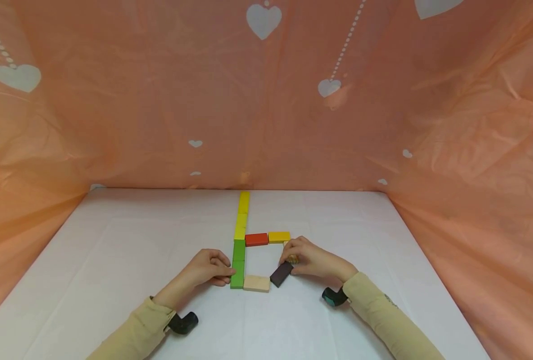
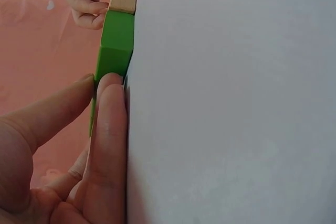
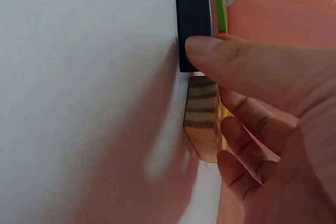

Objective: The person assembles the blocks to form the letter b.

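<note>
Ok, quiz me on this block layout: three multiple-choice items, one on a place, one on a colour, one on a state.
1. Where does the red block lie?
A. right of the yellow and green column
B. left of the column
C. on the plain wood block

2. What colour is the block that the left hand touches?
A. blue
B. green
C. red

3. How does the dark block lie?
A. upright on end
B. stacked
C. flat, askew

A: it adjoins the column's right side.
B: fingertips meet the green block.
C: it lies flat, slanted, under the right hand.

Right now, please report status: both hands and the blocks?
Left hand presses green block. Right hand pinches dark block, tilted beside tan block. Nothing blocking.
</note>
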The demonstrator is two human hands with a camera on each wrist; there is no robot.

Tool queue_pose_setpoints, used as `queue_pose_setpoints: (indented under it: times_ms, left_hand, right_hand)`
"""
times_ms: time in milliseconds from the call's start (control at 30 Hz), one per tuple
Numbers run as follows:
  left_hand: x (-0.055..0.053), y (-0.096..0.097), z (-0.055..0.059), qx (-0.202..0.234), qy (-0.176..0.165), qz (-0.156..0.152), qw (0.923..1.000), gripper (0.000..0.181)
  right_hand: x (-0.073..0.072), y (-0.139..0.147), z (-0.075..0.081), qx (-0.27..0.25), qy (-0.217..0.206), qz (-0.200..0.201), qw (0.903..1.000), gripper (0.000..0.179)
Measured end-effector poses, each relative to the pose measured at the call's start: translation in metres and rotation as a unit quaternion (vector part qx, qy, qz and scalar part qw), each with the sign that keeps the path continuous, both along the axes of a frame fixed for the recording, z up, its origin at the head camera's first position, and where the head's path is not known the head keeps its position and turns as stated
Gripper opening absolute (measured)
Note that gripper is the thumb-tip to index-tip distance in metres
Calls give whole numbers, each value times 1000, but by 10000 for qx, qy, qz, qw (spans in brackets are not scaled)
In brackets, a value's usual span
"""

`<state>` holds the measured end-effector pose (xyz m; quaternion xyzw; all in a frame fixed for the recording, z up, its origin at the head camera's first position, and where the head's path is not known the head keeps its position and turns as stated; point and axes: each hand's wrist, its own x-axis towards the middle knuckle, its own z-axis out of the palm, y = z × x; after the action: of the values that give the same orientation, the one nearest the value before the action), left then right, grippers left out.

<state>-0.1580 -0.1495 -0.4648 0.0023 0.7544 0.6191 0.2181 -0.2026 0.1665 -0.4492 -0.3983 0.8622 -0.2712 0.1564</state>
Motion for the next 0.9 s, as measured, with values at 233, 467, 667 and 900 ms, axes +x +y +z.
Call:
queue_pose_setpoints:
  times_ms: [233,467,667,900]
  left_hand:
    - [0,0,-1,20,-54,35,10000,26]
    - [-2,0,-4,54,-77,67,9999,27]
    - [-1,0,-4,35,-59,77,9999,26]
    - [0,0,-2,-22,-74,122,9999,25]
  right_hand:
    - [-1,1,-1,-19,34,122,9999,30]
    - [-2,8,-1,-647,67,-93,9978,35]
    - [-6,20,-3,-1053,-123,-793,9912,45]
    - [-8,24,-7,-883,-547,-1024,9893,51]
